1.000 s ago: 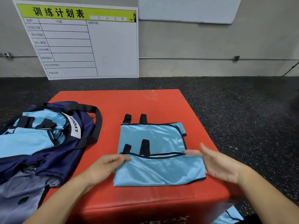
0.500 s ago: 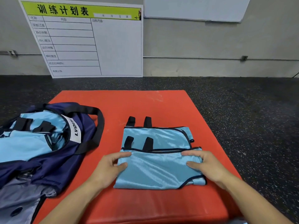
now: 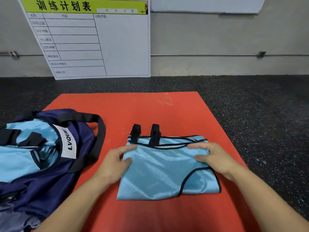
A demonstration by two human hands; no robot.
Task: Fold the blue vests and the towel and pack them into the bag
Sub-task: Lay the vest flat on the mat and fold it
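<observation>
A navy bag (image 3: 50,173), cut off at the left edge with blue vests (image 3: 18,158) partly hidden inside, lies on the red mat (image 3: 117,111) beside the left hand (image 3: 115,163) and right hand (image 3: 217,159), each pinching the folded vest (image 3: 165,173) at its side edge, fingertips tucked under cloth.

vest (image 3: 167,171): shiny satin cloth | bag (image 3: 50,178): matt navy fabric | mat (image 3: 117,106): smooth red | floor (image 3: 259,106): rough speckled

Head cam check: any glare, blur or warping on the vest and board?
Head view: soft sheen on the blue vest, no blown-out glare; hands sharp; small print on the wall board blurry, header readable; wide-angle bending tilts the board's edges.
</observation>
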